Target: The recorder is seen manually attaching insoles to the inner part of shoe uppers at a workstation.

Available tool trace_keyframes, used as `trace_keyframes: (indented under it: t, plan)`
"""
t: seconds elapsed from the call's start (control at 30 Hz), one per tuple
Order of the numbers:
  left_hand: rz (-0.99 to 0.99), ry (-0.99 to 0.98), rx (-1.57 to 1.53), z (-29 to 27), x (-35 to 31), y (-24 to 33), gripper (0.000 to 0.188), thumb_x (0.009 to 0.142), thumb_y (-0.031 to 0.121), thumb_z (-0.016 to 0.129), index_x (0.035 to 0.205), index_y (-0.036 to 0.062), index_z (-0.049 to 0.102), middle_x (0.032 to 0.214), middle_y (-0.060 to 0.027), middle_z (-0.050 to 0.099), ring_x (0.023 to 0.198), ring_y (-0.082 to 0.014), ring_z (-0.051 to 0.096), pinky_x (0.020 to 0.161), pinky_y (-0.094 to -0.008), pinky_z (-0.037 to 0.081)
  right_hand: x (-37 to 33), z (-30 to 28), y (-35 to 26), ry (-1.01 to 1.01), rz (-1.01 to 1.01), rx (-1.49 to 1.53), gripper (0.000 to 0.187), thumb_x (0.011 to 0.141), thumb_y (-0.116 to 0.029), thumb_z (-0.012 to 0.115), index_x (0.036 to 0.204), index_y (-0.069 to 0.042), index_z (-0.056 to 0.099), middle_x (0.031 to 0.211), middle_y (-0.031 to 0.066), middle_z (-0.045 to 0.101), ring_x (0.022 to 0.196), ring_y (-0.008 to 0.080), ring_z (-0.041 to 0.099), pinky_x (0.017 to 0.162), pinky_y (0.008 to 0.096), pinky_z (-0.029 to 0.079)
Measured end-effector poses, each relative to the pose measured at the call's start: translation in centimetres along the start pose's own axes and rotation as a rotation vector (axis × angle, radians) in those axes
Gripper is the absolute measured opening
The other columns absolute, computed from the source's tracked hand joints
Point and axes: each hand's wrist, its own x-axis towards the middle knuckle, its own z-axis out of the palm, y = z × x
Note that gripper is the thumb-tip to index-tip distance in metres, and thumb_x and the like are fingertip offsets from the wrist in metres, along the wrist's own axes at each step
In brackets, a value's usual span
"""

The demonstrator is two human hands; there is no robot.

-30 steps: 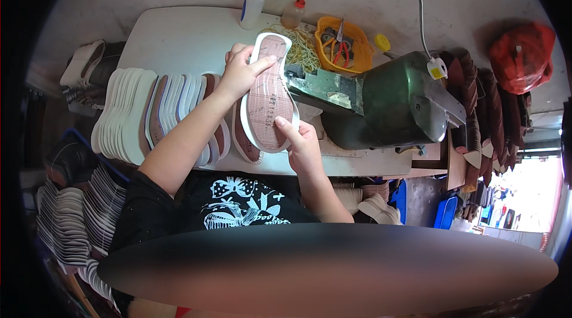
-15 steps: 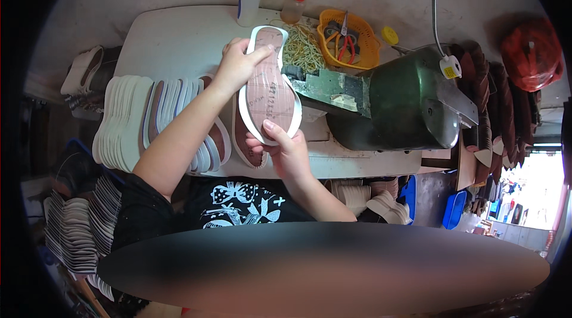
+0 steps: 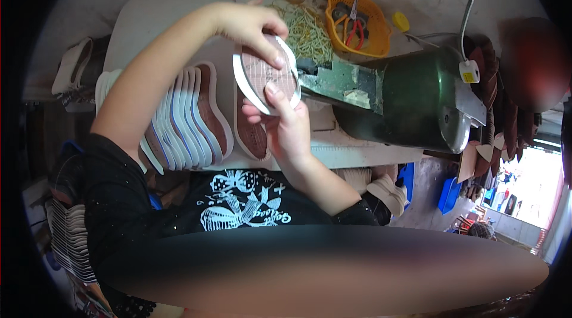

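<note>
A shoe sole with a brown face and white rim is held in front of the green machine's arm. My left hand grips its far part from above, fingers bent over and thumb pressed on the brown face. My right hand pinches the near end, thumb on top and fingers underneath. The sole looks shortened, bent or tilted; its far end is hidden by my left hand. Another brown sole lies on the table just left of my right hand. A row of white-edged soles stands further left.
The green machine fills the table's right side, below a flexible lamp. Behind are a tangle of pale cords, an orange basket with pliers, and two bottles. More stacked soles stand at lower left.
My left hand has moved up and curled over the sole's far part, elbow raised. The sole now appears shorter, bent or tilted. The view has shifted slightly.
</note>
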Motion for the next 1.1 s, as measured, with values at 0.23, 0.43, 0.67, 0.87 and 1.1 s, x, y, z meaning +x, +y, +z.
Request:
trace_keyframes:
  t: [0.23, 0.43, 0.67, 0.87, 1.1]
  plan:
    - [-0.06, -0.177, -0.268, -0.3, 0.0, -0.8, 0.04, 0.071, 0.039, 0.073, 0.083, 0.003, 0.059, 0.072, -0.0015, 0.057, 0.069, -0.0108, 0.051, 0.061, -0.0268, 0.041, 0.6, -0.2, -0.6, 0.031, 0.04, 0.103, 0.035, 0.092, -0.029, 0.055, 0.105, 0.003, 0.058, 0.09, 0.0121, 0.066, 0.076, 0.0198, 0.067, 0.063, 0.0257, 0.056]
    - [-0.076, -0.152, -0.355, -0.1, -1.1, -1.1, 0.036, 0.076, 0.036, 0.07, 0.086, 0.0033, 0.06, 0.074, -0.0007, 0.058, 0.069, -0.0089, 0.052, 0.059, -0.0255, 0.042, 0.6, -0.6, -0.7, -0.057, 0.052, 0.134, 0.034, 0.093, -0.026, 0.054, 0.11, 0.004, 0.055, 0.097, 0.0136, 0.064, 0.083, 0.0211, 0.067, 0.067, 0.0266, 0.056]
    - [-0.154, -0.087, -0.491, 1.3, -2.6, -1.4, 0.038, 0.08, 0.036, 0.068, 0.093, 0.0016, 0.058, 0.085, -0.0022, 0.061, 0.077, -0.0092, 0.054, 0.069, -0.0245, 0.044, 0.8, -0.6, -0.8, -0.06, 0.028, 0.086, 0.037, 0.094, -0.03, 0.051, 0.105, 0.004, 0.057, 0.095, 0.0138, 0.065, 0.081, 0.0207, 0.067, 0.066, 0.0263, 0.056]
    - [-0.251, 0.065, -0.609, 3.5, -4.7, 0.3, 0.036, 0.081, 0.037, 0.067, 0.087, 0.0019, 0.061, 0.074, -0.0016, 0.059, 0.067, -0.0081, 0.051, 0.06, -0.0245, 0.04, 1.0, -1.3, -1.0, -0.049, -0.014, 0.048, 0.038, 0.094, -0.033, 0.051, 0.102, 0.003, 0.059, 0.092, 0.013, 0.066, 0.077, 0.0173, 0.067, 0.065, 0.0261, 0.056]
    - [-0.327, 0.187, -0.505, 4.6, -5.6, 0.4, 0.042, 0.08, 0.042, 0.068, 0.084, 0.0005, 0.063, 0.07, -0.0009, 0.059, 0.063, -0.0067, 0.051, 0.056, -0.0222, 0.04, 1.2, -1.8, -1.1, -0.088, -0.016, -0.011, 0.036, 0.093, -0.034, 0.051, 0.105, -0.001, 0.058, 0.093, 0.0093, 0.066, 0.08, 0.0151, 0.066, 0.068, 0.0272, 0.054]
